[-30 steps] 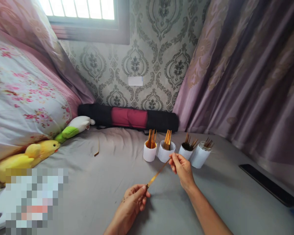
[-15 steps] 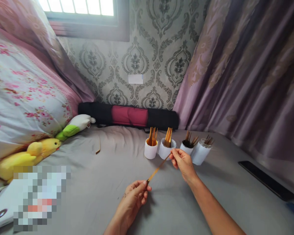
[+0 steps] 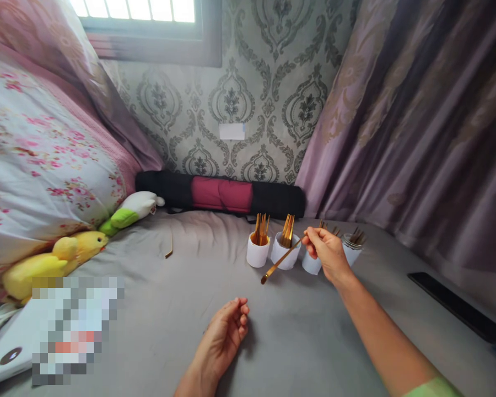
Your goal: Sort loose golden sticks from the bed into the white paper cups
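Observation:
My right hand (image 3: 325, 251) pinches the upper end of a thin golden-brown stick (image 3: 283, 260) with a dark, brush-like tip. The stick slants down to the left, its dark tip lowest, in front of a white cup (image 3: 285, 259) of similar sticks. Lower down, my left hand (image 3: 227, 333) is over the grey sheet, fingers loosely curled and holding nothing. Another white cup (image 3: 257, 255) with upright sticks stands to the left. Behind my right hand, a third white cup (image 3: 311, 264) is partly hidden. A white-wrapped jar (image 3: 351, 253) with darker sticks stands at the right.
On the grey sheet (image 3: 149, 309), a lone bent stick (image 3: 169, 248) lies left of the cups. A black phone-like slab (image 3: 454, 303) lies at right. Plush toys (image 3: 58, 259) and a white box (image 3: 8, 355) are at left. A black and red roll bag (image 3: 221, 194) lies against the wall.
My left hand has let go of the stick's dark end. My right hand has moved up and right with the stick, in front of the third cup.

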Tool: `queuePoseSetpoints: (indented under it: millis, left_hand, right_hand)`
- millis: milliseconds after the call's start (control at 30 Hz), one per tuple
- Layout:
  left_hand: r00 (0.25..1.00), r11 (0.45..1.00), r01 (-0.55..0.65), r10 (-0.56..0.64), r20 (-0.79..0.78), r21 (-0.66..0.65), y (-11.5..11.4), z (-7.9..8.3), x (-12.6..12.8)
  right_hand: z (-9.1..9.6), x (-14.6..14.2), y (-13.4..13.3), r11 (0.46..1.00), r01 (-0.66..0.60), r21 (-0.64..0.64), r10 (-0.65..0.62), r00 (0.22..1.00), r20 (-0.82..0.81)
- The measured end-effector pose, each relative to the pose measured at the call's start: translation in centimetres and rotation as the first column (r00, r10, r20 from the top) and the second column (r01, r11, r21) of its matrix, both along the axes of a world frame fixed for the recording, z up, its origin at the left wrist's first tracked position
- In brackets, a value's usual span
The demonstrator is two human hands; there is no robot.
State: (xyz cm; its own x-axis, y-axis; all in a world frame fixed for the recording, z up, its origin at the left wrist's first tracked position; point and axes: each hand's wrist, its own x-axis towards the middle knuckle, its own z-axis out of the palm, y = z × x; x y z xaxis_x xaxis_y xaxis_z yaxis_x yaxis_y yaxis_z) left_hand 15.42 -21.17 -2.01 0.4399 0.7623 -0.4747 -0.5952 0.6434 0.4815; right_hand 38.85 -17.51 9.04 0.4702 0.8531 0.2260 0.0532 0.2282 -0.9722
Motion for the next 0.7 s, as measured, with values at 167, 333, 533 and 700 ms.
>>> queuePoseSetpoints:
  millis: [167, 333, 533, 700]
  left_hand:
    - [0.998, 0.999, -0.015, 0.017, 0.065, -0.035, 0.3, -0.2, -0.2]
    - [0.99, 0.998, -0.011, 0.02, 0.137, -0.067, 0.4, -0.1, -0.6]
    - [0.971, 0.992, -0.008, 0.037, 0.236, -0.124, 0.7, 0.1, -0.9]
    - [0.965, 0.994, -0.009, 0.038, 0.258, -0.112, 0.9, 0.1, -1.0]
  right_hand:
    - [1.8, 1.2, 1.0, 0.998, 0.056, 0.016, -0.056, 0.998, -0.005]
    - [3.7, 1.9, 2.2, 0.988, 0.145, 0.06, -0.145, 0.989, -0.003]
    - [5.3, 2.2, 3.1, 0.974, 0.206, 0.09, -0.207, 0.978, 0.002]
    - [5.7, 2.2, 3.7, 0.959, 0.26, 0.111, -0.265, 0.964, 0.032]
